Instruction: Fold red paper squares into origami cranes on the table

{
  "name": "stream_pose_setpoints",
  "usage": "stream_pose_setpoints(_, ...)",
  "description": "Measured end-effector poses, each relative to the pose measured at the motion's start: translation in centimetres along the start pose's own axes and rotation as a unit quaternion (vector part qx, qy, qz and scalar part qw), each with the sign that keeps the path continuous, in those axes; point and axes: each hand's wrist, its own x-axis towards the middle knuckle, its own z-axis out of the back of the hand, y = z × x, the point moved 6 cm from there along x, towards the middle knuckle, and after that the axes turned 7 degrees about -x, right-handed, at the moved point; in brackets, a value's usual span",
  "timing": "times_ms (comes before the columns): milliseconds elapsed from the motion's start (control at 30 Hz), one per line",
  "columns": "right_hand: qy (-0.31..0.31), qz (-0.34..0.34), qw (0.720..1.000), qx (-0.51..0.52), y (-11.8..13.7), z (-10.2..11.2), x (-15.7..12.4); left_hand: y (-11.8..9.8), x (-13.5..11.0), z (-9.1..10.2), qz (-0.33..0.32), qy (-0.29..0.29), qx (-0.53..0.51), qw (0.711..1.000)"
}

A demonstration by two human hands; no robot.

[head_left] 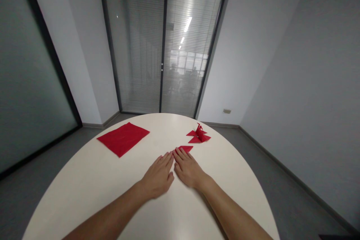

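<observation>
My left hand (158, 175) lies flat on the white round table (92, 180), fingers stretched out and together, holding nothing. My right hand (187, 168) lies flat beside it, fingertips nearly meeting the left ones. Its fingers rest on a small folded red paper piece (186, 148), of which only a corner shows past them. A folded red paper crane (199, 135) sits on the table a little beyond and to the right of that piece. A flat red paper sheet (123, 138) lies at the far left of the table.
The table's curved far edge runs close behind the red papers. Beyond it are grey floor, a glass door with blinds (161, 45) and plain walls on both sides.
</observation>
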Motion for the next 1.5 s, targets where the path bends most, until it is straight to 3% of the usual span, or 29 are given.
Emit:
stream_pose_setpoints(133,0.039,-0.013,0.999,0.005,-0.6,0.1,-0.1,0.1,-0.1,0.0,0.006,0.008,-0.007,1.000)
stream_pose_setpoints(333,0.077,-0.085,0.993,0.015,-3.5,0.1,-0.2,0.2,-0.4,0.0,0.007,0.005,-0.022,1.000)
stream_pose_setpoints(533,0.033,-0.123,0.992,-0.019,-5.0,0.9,-0.2,0.3,-0.4,0.1,0.005,0.002,-0.029,1.000)
stream_pose_setpoints(667,-0.005,-0.031,0.999,0.008,-2.8,1.4,-0.1,0.2,-0.6,0.4,-0.004,-0.005,-0.043,0.999)
stream_pose_setpoints(733,0.002,0.036,0.999,0.027,-1.2,1.1,-0.1,0.2,-0.7,0.7,-0.007,0.000,-0.043,0.999)
stream_pose_setpoints(800,0.027,0.055,0.997,0.045,-0.6,0.5,0.0,0.2,-0.8,0.9,-0.008,0.009,-0.041,0.999)
stream_pose_setpoints(1033,0.064,-0.057,0.995,0.045,-3.6,0.2,-0.2,0.2,-1.0,1.1,-0.013,0.017,-0.040,0.999)
stream_pose_setpoints(1233,-0.005,-0.108,0.994,0.003,-4.3,1.4,-0.3,0.3,-1.0,1.1,-0.028,-0.015,-0.041,0.999)
stream_pose_setpoints(1433,-0.065,0.033,0.997,0.018,-1.7,2.7,-0.4,0.7,-0.9,1.4,-0.058,-0.083,-0.036,0.994)
stream_pose_setpoints(1500,-0.090,0.039,0.995,0.013,-1.6,3.1,-0.6,0.9,-0.8,1.4,-0.064,-0.096,-0.037,0.993)
